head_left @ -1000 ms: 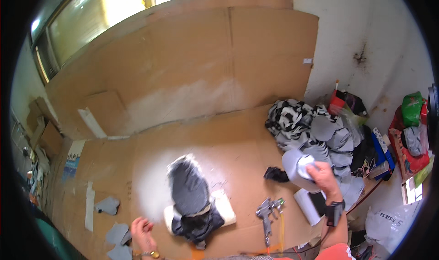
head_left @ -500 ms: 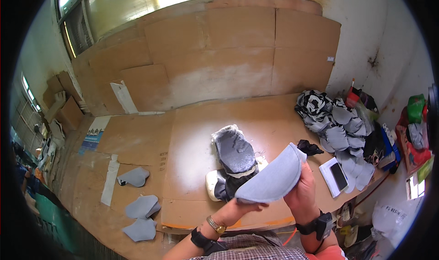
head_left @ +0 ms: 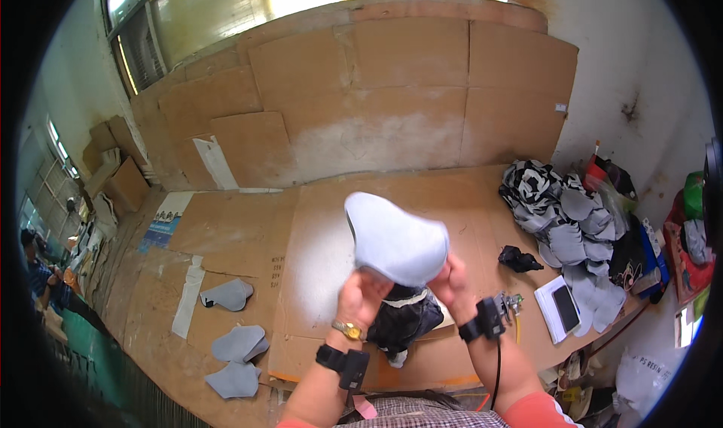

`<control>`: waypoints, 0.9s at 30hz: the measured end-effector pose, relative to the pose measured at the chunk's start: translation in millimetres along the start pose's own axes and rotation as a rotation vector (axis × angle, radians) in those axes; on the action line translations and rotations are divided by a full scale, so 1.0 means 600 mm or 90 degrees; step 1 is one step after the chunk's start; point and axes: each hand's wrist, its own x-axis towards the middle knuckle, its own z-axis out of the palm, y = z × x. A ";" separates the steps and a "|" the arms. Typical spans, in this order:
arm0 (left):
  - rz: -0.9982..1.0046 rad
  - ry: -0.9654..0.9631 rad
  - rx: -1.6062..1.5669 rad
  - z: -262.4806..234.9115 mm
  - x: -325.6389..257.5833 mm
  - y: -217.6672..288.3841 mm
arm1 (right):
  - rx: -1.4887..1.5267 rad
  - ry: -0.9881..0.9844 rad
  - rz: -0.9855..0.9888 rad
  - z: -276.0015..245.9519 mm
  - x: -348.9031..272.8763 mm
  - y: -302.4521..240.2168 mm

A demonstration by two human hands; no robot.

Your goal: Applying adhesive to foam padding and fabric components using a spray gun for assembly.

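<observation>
A light grey curved fabric piece (head_left: 395, 239) is raised above the table, its smooth face up. My left hand (head_left: 361, 298) grips its lower left edge and my right hand (head_left: 452, 279) its lower right edge; the fingers behind the piece are partly hidden. Just beneath it stands a bulky form wrapped in black cloth (head_left: 407, 319), with its upper part covered by the piece.
On the left lie several grey fabric pieces (head_left: 233, 381). To the right are a bundle of black cloth (head_left: 520, 259), a phone (head_left: 566, 309) on a white pad, and a metal fitting (head_left: 512, 304) with a yellow hose. A pile of fabric pieces (head_left: 568, 217) fills the back right corner.
Both hands have lifted the grey fabric piece up and to the left, turning its wide face upward. It now hides the top of the form. The metal fitting has come into sight.
</observation>
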 end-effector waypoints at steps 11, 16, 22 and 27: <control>0.002 0.219 0.180 -0.131 0.020 -0.070 | -0.114 0.193 0.178 -0.196 -0.057 0.059; -0.077 0.198 0.244 -0.115 0.067 0.000 | -0.089 0.213 0.214 -0.189 -0.071 0.038; -0.082 0.207 0.472 -0.062 0.122 0.029 | -0.101 0.139 0.273 -0.171 -0.061 0.016; 0.137 0.011 0.559 -0.044 0.139 0.009 | -0.218 0.125 0.132 -0.180 -0.047 0.027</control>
